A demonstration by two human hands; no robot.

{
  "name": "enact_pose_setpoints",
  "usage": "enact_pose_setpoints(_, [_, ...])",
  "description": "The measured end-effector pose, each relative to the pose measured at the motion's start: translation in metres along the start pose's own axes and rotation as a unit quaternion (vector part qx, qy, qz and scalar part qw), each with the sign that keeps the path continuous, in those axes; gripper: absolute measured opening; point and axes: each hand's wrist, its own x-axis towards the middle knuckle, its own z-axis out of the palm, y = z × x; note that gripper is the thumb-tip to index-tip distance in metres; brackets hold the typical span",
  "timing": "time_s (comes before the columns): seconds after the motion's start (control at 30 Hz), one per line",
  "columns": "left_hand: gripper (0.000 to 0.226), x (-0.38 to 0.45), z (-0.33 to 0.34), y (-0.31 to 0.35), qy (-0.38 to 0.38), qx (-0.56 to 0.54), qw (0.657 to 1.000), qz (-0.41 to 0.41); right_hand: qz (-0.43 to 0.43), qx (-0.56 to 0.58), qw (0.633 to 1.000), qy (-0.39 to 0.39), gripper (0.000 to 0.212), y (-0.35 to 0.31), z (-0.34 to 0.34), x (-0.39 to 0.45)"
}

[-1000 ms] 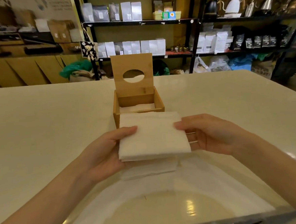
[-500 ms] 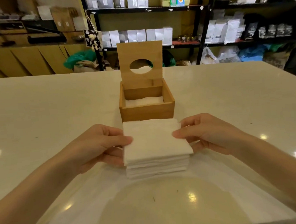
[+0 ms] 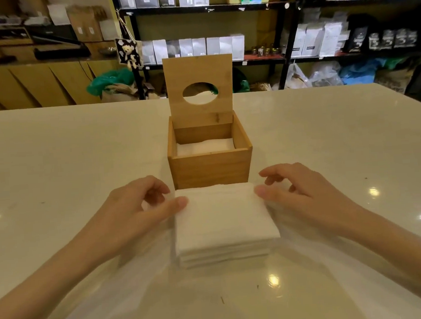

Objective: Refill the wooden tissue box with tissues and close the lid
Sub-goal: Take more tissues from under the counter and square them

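The wooden tissue box (image 3: 211,168) stands in the middle of the table, its lid (image 3: 198,71) with an oval hole hinged upright at the back. A few white tissues (image 3: 204,146) lie low inside it. Just in front of the box, a stack of white tissues (image 3: 223,220) rests on the table. My left hand (image 3: 138,214) holds the stack's left edge with the thumb on top. On the right edge sits my right hand (image 3: 302,197), thumb on the top tissue and fingers curled above the far corner.
The white table (image 3: 55,157) stretches wide on both sides of the box. A translucent plastic sheet (image 3: 164,299) lies under the stack toward me. Behind the table stand black shelves (image 3: 284,54) with bags and kettles, and wooden cabinets (image 3: 25,85) at the left.
The tissues I held lifted in front of the box have come down onto the stack on the table. Both hands have slid to the stack's side edges.
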Motion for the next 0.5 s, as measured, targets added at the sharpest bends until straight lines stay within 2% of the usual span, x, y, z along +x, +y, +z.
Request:
enact_pose_setpoints(0.1, [0.077, -0.005, 0.015, -0.005, -0.035, 0.044, 0.998, 0.025, -0.043, -0.036, 0.998, -0.03, 0.074, 0.006, 0.011, -0.002])
enact_pose_setpoints(0.17, [0.081, -0.008, 0.021, -0.004, -0.076, 0.036, 0.996, 0.03, -0.064, -0.038, 0.995, -0.06, 0.07, 0.006, 0.019, -0.003])
enact_pose_setpoints(0.3, [0.082, -0.011, 0.027, -0.007, -0.099, 0.013, 0.995, 0.013, -0.076, -0.035, 0.992, -0.098, 0.036, 0.005, 0.026, -0.005])
enact_pose_setpoints(0.37, [0.079, -0.011, 0.028, -0.007, -0.1, 0.006, 0.995, 0.009, -0.064, -0.006, 0.993, -0.1, 0.039, 0.005, 0.026, -0.006])
enact_pose_setpoints(0.43, [0.066, -0.011, 0.027, -0.005, -0.102, -0.024, 0.994, 0.002, -0.054, 0.017, 0.994, -0.093, 0.049, 0.006, 0.024, -0.006])
enact_pose_setpoints(0.5, [0.056, -0.012, 0.026, -0.003, -0.1, -0.055, 0.993, 0.002, -0.048, 0.044, 0.993, -0.097, 0.04, 0.003, 0.022, -0.006])
